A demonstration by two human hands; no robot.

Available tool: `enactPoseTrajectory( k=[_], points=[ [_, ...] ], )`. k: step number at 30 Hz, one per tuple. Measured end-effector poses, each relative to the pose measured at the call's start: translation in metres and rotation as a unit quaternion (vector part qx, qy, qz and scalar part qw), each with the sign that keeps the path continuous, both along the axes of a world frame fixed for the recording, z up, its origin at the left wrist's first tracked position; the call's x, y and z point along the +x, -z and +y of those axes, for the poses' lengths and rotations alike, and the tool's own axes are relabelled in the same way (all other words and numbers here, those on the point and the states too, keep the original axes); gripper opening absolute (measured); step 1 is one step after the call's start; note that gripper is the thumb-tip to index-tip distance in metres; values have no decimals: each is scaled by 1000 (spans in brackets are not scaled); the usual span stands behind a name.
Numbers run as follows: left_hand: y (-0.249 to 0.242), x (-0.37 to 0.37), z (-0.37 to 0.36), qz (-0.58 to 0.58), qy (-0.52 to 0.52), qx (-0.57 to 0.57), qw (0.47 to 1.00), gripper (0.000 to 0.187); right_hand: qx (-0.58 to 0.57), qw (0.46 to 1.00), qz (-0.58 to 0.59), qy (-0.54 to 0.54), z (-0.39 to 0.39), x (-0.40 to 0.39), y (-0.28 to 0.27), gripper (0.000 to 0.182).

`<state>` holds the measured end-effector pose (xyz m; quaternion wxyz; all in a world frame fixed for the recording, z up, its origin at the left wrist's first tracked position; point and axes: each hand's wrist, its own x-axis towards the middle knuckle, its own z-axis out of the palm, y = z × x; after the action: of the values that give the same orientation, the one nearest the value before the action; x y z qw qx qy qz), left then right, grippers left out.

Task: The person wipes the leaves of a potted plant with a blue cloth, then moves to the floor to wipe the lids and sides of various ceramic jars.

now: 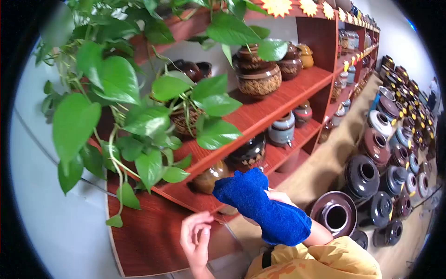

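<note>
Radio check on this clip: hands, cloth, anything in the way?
Right hand holding blue cloth. Left hand empty, raised beside it. Leafy plant hanging across part of the shelves.

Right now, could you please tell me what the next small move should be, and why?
I would probably bring the blue cloth toward the red shelving: the right hand holds it out in that direction, while the left hand looks empty.
</note>
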<state>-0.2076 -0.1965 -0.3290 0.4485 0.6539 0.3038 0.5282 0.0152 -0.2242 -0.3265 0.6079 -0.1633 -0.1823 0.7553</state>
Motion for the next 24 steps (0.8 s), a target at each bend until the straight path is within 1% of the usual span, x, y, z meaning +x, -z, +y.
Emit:
enactPoseTrajectory(
  k=[1, 2, 3, 4, 5, 7, 8, 9, 10, 11, 12, 13, 14, 15, 17, 18, 19, 21, 23, 24],
  points=[
    [5, 7, 4, 0, 7, 12, 1000, 45, -12, 1000, 1, 3, -7, 1, 4, 52],
    [10, 10, 7, 39, 27, 39, 998, 54, 1, 1000, -15, -18, -14, 4, 9, 52],
    [14, 13, 8, 78, 46, 61, 994, 63, -30, 999, -37, -24, -24, 4, 17, 53],
    [15, 20, 8, 94, 87, 57, 990, 72, -60, 996, -58, -31, -34, 5, 26, 55],
    [12, 29, 7, 134, 99, 69, 984, 72, -75, 995, -53, -37, -43, 5, 40, 55],
    [29, 36, 9, 216, 188, 81, 955, 59, 13, 992, -10, -126, -58, 7, 77, 62],
    [47, 38, 8, 193, 225, 57, 953, 51, -29, 991, -24, -132, -70, 12, 95, 62],
    [62, 42, 7, 167, 265, 34, 949, 43, -35, 991, -19, -127, -73, 11, 102, 62],
    [75, 47, 2, 148, 251, 19, 956, 33, -45, 991, 21, -126, -78, 12, 108, 63],
    [86, 50, 0, 146, 264, 6, 953, 33, -62, 989, 62, -120, -88, 14, 114, 63],
    [97, 53, -3, 140, 242, -11, 960, 32, -69, 994, -21, -82, -92, 17, 137, 62],
    [107, 57, -9, 135, 226, -32, 964, 30, -51, 996, -14, -72, -92, 18, 147, 57],
    [111, 63, -14, 111, 217, -57, 968, 25, -70, 995, -54, -41, -94, 20, 152, 51],
    [119, 68, -20, 51, 212, -84, 972, 24, -87, 991, -96, -11, -97, 22, 158, 46],
    [136, 67, -20, 102, 235, -39, 966, 27, -66, 989, -130, 4, -106, 31, 185, 36],
    [139, 75, -21, 103, 256, -45, 960, 27, -34, 990, -132, 23, -111, 34, 196, 30],
    [141, 83, -22, 117, 266, -40, 956, 28, -43, 990, -128, 40, -118, 37, 198, 30],
    [148, 99, -31, 135, 283, -42, 949, 30, -71, 987, -135, 46, -133, 44, 200, 28],
    [157, 119, -41, 150, 264, -83, 949, 26, -120, 982, -116, 87, -147, 50, 210, 27],
    [159, 130, -46, 157, 262, -76, 949, 24, -147, 976, -108, 122, -156, 54, 213, 26]
  ],
)
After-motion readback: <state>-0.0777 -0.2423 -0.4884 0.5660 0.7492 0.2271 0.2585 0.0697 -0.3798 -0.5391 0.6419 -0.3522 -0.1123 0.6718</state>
